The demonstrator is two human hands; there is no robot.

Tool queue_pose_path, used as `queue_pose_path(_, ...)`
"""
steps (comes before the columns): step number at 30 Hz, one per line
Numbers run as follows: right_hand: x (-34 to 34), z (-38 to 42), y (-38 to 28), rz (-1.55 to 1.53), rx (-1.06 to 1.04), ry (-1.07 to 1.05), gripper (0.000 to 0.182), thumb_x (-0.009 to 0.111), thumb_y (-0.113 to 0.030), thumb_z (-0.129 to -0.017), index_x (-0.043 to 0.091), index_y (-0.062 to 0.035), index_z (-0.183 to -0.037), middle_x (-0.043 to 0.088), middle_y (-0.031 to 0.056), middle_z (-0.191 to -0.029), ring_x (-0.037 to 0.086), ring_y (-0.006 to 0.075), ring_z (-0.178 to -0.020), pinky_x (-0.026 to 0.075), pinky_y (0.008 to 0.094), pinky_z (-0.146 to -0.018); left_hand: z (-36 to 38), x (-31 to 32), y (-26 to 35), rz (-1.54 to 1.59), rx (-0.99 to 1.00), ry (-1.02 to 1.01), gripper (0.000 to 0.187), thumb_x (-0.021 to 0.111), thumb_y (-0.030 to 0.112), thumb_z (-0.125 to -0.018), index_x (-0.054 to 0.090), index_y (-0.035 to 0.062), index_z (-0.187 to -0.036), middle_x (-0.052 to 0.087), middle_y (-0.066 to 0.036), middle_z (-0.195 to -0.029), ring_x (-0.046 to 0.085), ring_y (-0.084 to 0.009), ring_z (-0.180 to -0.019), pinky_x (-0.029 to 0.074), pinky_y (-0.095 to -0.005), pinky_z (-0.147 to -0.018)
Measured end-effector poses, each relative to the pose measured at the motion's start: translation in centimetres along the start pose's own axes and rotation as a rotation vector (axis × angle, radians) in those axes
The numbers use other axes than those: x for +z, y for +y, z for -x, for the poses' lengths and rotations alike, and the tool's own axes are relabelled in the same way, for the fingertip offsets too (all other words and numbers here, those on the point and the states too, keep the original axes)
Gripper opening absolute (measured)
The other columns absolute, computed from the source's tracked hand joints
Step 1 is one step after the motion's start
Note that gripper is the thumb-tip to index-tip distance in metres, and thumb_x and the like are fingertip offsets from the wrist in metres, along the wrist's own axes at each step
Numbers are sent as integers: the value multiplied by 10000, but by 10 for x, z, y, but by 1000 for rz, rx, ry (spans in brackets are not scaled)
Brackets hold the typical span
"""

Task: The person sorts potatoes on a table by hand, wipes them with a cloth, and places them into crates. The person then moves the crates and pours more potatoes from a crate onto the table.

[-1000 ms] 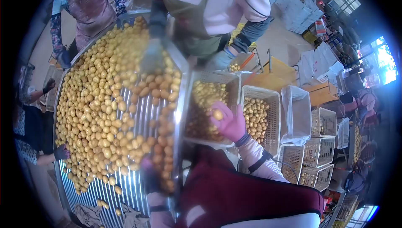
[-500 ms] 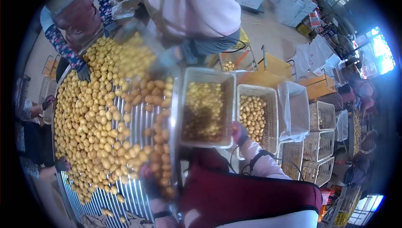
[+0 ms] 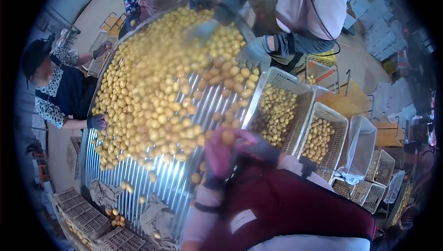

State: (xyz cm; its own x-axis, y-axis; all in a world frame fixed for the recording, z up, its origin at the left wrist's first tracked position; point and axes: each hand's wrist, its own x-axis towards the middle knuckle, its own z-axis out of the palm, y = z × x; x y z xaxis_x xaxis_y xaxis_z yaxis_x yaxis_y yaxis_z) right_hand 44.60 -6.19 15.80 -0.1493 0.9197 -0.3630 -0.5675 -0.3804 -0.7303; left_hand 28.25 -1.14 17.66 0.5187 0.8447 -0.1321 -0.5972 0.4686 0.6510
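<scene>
My left hand, in a pink and dark glove, is raised over the near edge of the metal sorting table. Its fingers are closed at a brownish potato. My right hand, gloved alike, comes in from the right with its fingers at the same potato; blur hides how they are bent. Beyond my hands a broad heap of yellow potatoes covers much of the ribbed table surface. Browner potatoes lie along the right side. A pale crate of potatoes stands right beside the table, near my right hand.
A co-worker's gloved hand rests at the table's far right edge. Other co-workers stand across and at the left, one with a hand at the heap. Another potato crate and a lined bin stand right. Cloths lie on the table.
The view has turned left. My right hand has left the crate rim and come over to my left hand. My left hand has risen from the table, and a potato now shows between them.
</scene>
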Motion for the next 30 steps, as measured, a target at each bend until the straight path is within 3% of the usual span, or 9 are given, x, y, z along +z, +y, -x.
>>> queue_pose_path(4, 6, -34, 26, 41, -53, -59, 613, 714, -130, -917, 443, -48, -1461, 575, 85, -1280, 595, 117, -1012, 504, 238, -831, 7, 15, 20, -213, 94, -89, 765, 286, 682, -1002, 426, 5, -1329, 576, -200, -1242, 606, -319, -1128, 486, -416, -984)
queue_pose_path(8, 7, -50, 36, 404, -349, 33, 638, 712, -100, -911, 413, -44, -1472, 580, 73, -1262, 606, 133, -1077, 509, 249, -884, 35, -8, 48, -525, 262, 254, 715, 351, 643, -1014, 442, 10, -1335, 579, -166, -1263, 613, -286, -1108, 499, -399, -969)
queue_pose_path(11, -4, -31, 7, -56, -298, -9, 597, 685, -40, -923, 427, -36, -1461, 587, 91, -1327, 584, 164, -1186, 488, 323, -990, 76, -89, 42, -418, 235, 468, 628, 419, 544, -1013, 440, 38, -1386, 577, -142, -1265, 591, -265, -1140, 499, -407, -970)
queue_pose_path(16, -127, 3, 21, -781, -237, 233, 33, 575, -67, -982, 556, -92, -993, 504, -20, -815, 511, 98, -716, 484, 242, -626, 116, -151, 29, -846, 308, 836, 564, 595, 408, -933, 520, 38, -1352, 637, -142, -1170, 592, -312, -1152, 537, -462, -914)
queue_pose_path(18, -225, 36, 34, -542, -411, 357, 47, 584, -117, -965, 564, -134, -926, 534, 24, -775, 534, 138, -636, 448, 213, -502, 108, -165, 33, -1079, 229, 878, 575, 604, 400, -930, 509, 37, -1365, 629, -150, -1188, 587, -315, -1160, 521, -465, -933)
queue_pose_path(19, -281, 59, 28, -721, -347, 708, 103, 524, -89, -938, 552, -140, -853, 524, 12, -745, 533, 120, -691, 450, 267, -591, 104, -170, 36, -1165, 199, 871, 581, 609, 397, -928, 504, 37, -1371, 624, -153, -1197, 584, -317, -1164, 513, -467, -942)
queue_pose_path(23, -389, 146, -74, -236, -891, 743, 283, 560, -272, -989, 541, -75, -1190, 608, 112, -1064, 619, 262, -919, 528, 349, -806, 97, -191, 53, -1437, 131, 837, 607, 627, 381, -920, 483, 36, -1398, 607, -168, -1232, 572, -323, -1181, 483, -472, -979)
queue_pose_path(27, -363, 109, -130, 290, -609, 1488, 548, 592, -301, -987, 407, -54, -1440, 541, 154, -1303, 566, 301, -1119, 496, 391, -947, 114, -217, 84, -1631, 83, 826, 636, 645, 365, -913, 461, 35, -1424, 590, -183, -1267, 561, -329, -1198, 452, -478, -1016)
queue_pose_path(30, -230, -4, -110, 762, -548, 1218, 601, 584, -385, -992, 416, -54, -1465, 543, 181, -1340, 527, 357, -1204, 456, 428, -1025, 152, -234, 108, -1726, -126, 863, 660, 659, 354, -907, 445, 35, -1444, 577, -195, -1293, 552, -334, -1210, 429, -482, -1044)
